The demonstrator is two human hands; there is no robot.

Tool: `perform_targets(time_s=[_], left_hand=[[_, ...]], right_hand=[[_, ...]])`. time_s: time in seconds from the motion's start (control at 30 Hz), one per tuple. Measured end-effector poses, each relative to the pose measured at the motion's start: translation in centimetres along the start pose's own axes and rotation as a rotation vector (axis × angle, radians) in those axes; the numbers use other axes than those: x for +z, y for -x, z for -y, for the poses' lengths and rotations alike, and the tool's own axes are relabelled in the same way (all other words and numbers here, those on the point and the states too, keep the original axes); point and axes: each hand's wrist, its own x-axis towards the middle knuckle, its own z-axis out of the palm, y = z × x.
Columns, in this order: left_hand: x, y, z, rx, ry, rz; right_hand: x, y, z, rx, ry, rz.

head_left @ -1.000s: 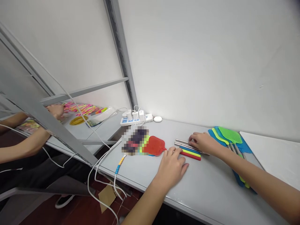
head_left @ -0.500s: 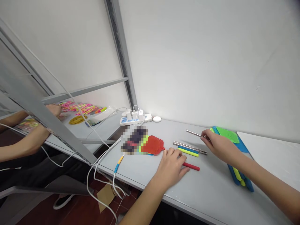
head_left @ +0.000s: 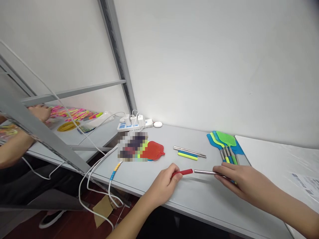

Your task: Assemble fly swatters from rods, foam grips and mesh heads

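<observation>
My left hand [head_left: 163, 184] is closed around a red handle tube [head_left: 185, 172], its end pointing right. In my right hand [head_left: 239, 179] a thin metal rod [head_left: 203, 172] is pinched, with its tip just short of the tube's end; a small gap shows between them. Behind, on the table, lie some metal rods [head_left: 179, 148], a blue tube [head_left: 188, 153] and a yellow-green tube [head_left: 188, 156]. A red fly swatter head [head_left: 154, 150] rests to the left, beside a pixelated patch. Several fly swatters [head_left: 226, 138] with green, yellow and blue heads lie at the right, partly behind my right hand.
A power strip [head_left: 148, 123] with white chargers stands against the wall, its white cables [head_left: 83, 179] hanging over the table edge. A grey metal frame [head_left: 57, 142] separates off another table, where a co-worker's hand [head_left: 41, 112] is near colourful pieces. White sheeting [head_left: 279, 159] covers the right side.
My left hand has lifted the red tube off the table and turned it. My right hand has brought the metal rod down and nearer to it. The view has shifted right.
</observation>
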Motion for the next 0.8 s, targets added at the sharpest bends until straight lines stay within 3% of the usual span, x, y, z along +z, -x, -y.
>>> perform_targets(time_s=[0.13,0.3,0.53,0.8], left_hand=[[-0.4,0.4,-0.1,-0.025,0.044,0.013],[-0.5,0.0,0.0,-0.041,0.084,0.006],[-0.6,-0.1,0.5,-0.039,0.139,0.043],[-0.6,-0.2,0.3,-0.012,0.062,0.096]], right_hand=[[-0.2,-1.2,0.5,-0.11,0.088,-0.045],[-1.1,-1.8,0.2,-0.13,0.115,-0.11],[-1.4,-1.8,0.4,-0.141,0.193,-0.039],[-1.9,-2.9,0.1,-0.24,0.287,-0.093]])
